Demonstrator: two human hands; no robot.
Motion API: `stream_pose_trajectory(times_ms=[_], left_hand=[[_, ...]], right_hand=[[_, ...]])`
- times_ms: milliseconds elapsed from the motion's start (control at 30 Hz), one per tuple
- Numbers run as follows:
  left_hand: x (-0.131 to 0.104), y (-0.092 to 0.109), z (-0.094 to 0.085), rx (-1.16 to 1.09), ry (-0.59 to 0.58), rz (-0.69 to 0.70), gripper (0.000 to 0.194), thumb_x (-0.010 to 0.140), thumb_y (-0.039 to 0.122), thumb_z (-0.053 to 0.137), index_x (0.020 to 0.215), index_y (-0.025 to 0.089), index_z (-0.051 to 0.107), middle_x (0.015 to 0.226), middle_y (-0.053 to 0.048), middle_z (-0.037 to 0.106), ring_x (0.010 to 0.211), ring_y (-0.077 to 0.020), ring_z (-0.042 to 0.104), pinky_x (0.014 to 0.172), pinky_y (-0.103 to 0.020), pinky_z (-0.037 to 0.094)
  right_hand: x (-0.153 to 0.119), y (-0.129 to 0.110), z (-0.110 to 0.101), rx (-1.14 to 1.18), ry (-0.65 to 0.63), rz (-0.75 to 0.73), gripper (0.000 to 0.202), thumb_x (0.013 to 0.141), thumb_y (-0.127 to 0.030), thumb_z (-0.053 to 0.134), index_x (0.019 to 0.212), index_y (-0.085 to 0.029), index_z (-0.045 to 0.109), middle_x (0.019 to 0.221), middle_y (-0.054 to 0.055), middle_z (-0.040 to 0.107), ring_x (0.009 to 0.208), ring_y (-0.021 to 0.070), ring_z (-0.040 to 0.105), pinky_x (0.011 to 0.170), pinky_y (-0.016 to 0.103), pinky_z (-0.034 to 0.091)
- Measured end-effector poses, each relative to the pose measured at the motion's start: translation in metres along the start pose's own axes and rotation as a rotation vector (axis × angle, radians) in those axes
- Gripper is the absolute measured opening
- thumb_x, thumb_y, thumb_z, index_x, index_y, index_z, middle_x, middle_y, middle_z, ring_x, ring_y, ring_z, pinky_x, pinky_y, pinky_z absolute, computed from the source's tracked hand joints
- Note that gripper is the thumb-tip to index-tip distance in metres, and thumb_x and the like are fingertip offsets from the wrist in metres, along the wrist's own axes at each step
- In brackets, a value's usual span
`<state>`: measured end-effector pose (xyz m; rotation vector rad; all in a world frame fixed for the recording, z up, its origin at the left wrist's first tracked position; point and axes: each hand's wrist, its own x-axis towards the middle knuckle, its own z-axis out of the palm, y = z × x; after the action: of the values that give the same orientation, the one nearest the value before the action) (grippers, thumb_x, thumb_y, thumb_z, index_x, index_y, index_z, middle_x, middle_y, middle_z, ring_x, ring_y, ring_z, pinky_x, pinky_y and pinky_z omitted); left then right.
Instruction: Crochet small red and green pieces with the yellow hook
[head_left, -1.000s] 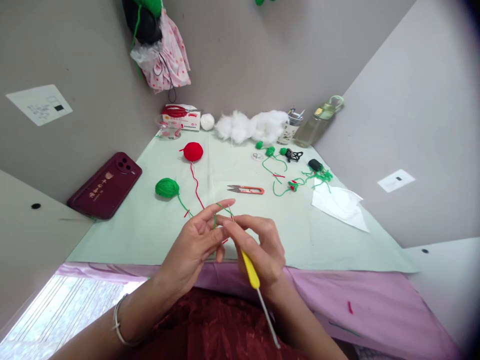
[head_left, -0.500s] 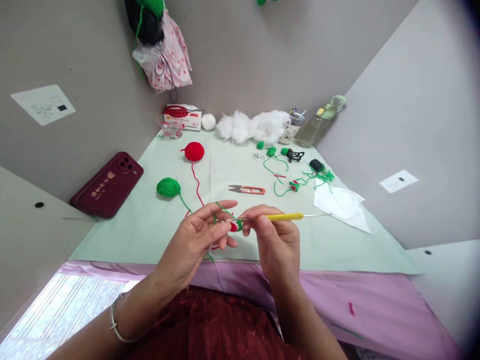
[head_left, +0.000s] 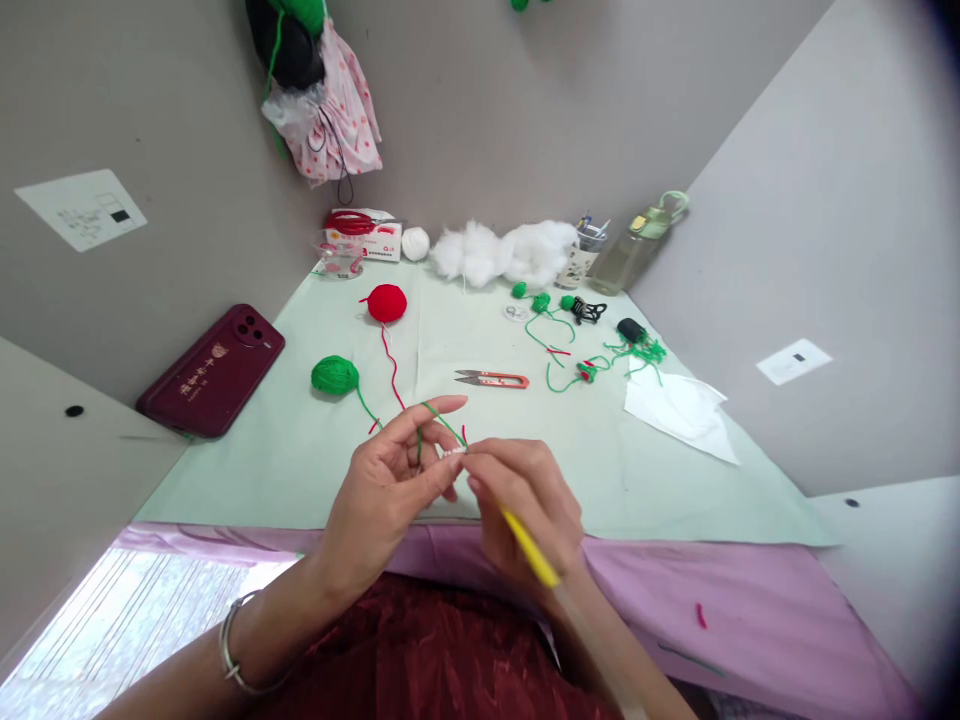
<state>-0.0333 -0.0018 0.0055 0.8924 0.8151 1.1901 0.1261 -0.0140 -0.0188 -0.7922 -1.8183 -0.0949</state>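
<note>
My left hand (head_left: pixel 394 480) pinches a small crochet piece (head_left: pixel 452 453) between thumb and fingers; only a white edge of it shows. Green yarn (head_left: pixel 444 424) runs over the raised left index finger down to the piece. My right hand (head_left: pixel 529 500) grips a crochet hook (head_left: pixel 531 550) by its yellow handle, which slants down toward me and is blurred. The hook's tip is hidden behind the fingers at the piece. Beyond my left hand lie a green yarn ball (head_left: pixel 335 375) and a red yarn ball (head_left: pixel 387 303), their strands leading toward that hand.
Orange thread snips (head_left: pixel 492 380) lie just past my hands. Small green crochet pieces (head_left: pixel 541 303) and a white paper (head_left: pixel 679 410) are on the right. White stuffing (head_left: pixel 502 253), a cup of pens (head_left: pixel 582 262) and a bottle (head_left: pixel 637 245) line the back; a dark red phone (head_left: pixel 214 370) lies left.
My right hand has turned, swinging the hook's handle from level, pointing right, to slanting down toward me. The crochet piece is tilted, so its red part no longer shows.
</note>
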Motion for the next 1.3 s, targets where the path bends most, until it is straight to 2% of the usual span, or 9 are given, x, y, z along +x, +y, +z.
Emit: stream_pose_trajectory(times_ms=[100, 233, 333, 467, 600, 667, 800, 1067, 1300], left_hand=[[0.003, 0.003, -0.002, -0.189, -0.09, -0.173, 0.042, 0.083, 0.025, 0.088, 0.124, 0.023, 0.079, 0.065, 0.008, 0.052, 0.045, -0.0019, 0.029, 0.046, -0.014, 0.042], [0.006, 0.009, -0.005, -0.283, -0.108, -0.24, 0.033, 0.087, 0.021, 0.084, 0.12, 0.019, 0.082, 0.054, 0.013, 0.032, 0.046, -0.0025, 0.014, 0.043, -0.01, 0.035], [0.004, 0.008, -0.002, -0.212, -0.109, -0.18, 0.033, 0.086, 0.022, 0.085, 0.119, 0.021, 0.082, 0.057, 0.01, 0.044, 0.044, -0.0016, 0.02, 0.04, -0.012, 0.035], [0.002, 0.003, 0.003, -0.121, -0.046, -0.101, 0.036, 0.08, 0.024, 0.09, 0.115, 0.025, 0.083, 0.08, 0.004, 0.066, 0.044, -0.0001, 0.034, 0.043, -0.014, 0.042], [0.005, 0.001, 0.001, -0.222, -0.082, -0.192, 0.037, 0.081, 0.027, 0.09, 0.118, 0.022, 0.083, 0.059, 0.009, 0.049, 0.044, -0.0013, 0.025, 0.044, -0.013, 0.042], [0.007, 0.003, -0.002, -0.292, -0.097, -0.266, 0.032, 0.083, 0.025, 0.089, 0.114, 0.018, 0.084, 0.055, 0.011, 0.04, 0.045, -0.0014, 0.019, 0.045, -0.011, 0.041], [0.008, 0.005, -0.004, -0.302, -0.046, -0.223, 0.029, 0.081, 0.02, 0.088, 0.11, 0.018, 0.085, 0.07, 0.006, 0.055, 0.048, 0.0003, 0.025, 0.048, -0.012, 0.044], [0.003, -0.003, -0.002, -0.071, -0.082, -0.116, 0.029, 0.087, 0.027, 0.085, 0.116, 0.03, 0.084, 0.086, 0.004, 0.063, 0.063, -0.0047, 0.061, 0.067, -0.019, 0.054], [0.004, -0.003, -0.004, -0.036, -0.084, -0.107, 0.029, 0.088, 0.028, 0.084, 0.117, 0.029, 0.083, 0.087, 0.003, 0.063, 0.063, -0.0053, 0.059, 0.067, -0.02, 0.055]], right_hand=[[-0.003, 0.003, 0.003, -0.017, 0.016, 0.018, 0.036, 0.099, -0.011, 0.063, 0.129, -0.028, 0.072, 0.108, 0.009, 0.077, 0.098, 0.0227, 0.073, 0.078, 0.036, 0.063], [0.007, 0.003, -0.001, 0.407, 0.134, 0.367, 0.025, 0.104, -0.017, 0.056, 0.11, -0.028, 0.077, 0.089, 0.003, 0.073, 0.081, 0.0186, 0.069, 0.072, 0.035, 0.059], [0.016, 0.002, 0.0, 0.563, 0.114, 0.466, 0.022, 0.105, -0.022, 0.057, 0.101, -0.027, 0.078, 0.089, 0.003, 0.074, 0.08, 0.0185, 0.069, 0.07, 0.035, 0.058], [0.012, 0.001, 0.004, 0.361, 0.055, 0.364, 0.024, 0.102, -0.013, 0.06, 0.111, -0.027, 0.077, 0.098, 0.005, 0.078, 0.091, 0.0191, 0.073, 0.077, 0.035, 0.061], [0.004, 0.002, 0.003, 0.078, 0.014, 0.101, 0.033, 0.097, -0.007, 0.066, 0.121, -0.027, 0.077, 0.109, 0.01, 0.077, 0.099, 0.021, 0.073, 0.079, 0.035, 0.061], [0.005, 0.003, -0.001, 0.159, 0.04, 0.18, 0.03, 0.099, -0.009, 0.064, 0.118, -0.027, 0.078, 0.105, 0.008, 0.077, 0.095, 0.0204, 0.072, 0.078, 0.035, 0.06], [0.012, 0.005, -0.003, 0.558, 0.139, 0.474, 0.022, 0.104, -0.019, 0.06, 0.105, -0.028, 0.08, 0.089, 0.002, 0.073, 0.079, 0.0166, 0.066, 0.072, 0.033, 0.056], [0.008, 0.01, 0.003, 0.76, 0.116, 0.631, 0.017, 0.104, -0.024, 0.063, 0.101, -0.027, 0.08, 0.092, 0.001, 0.074, 0.078, 0.0143, 0.067, 0.073, 0.031, 0.055], [0.008, 0.01, -0.005, 0.762, 0.094, 0.6, 0.021, 0.107, -0.025, 0.055, 0.1, -0.024, 0.076, 0.091, 0.002, 0.073, 0.077, 0.0143, 0.067, 0.073, 0.03, 0.057]])
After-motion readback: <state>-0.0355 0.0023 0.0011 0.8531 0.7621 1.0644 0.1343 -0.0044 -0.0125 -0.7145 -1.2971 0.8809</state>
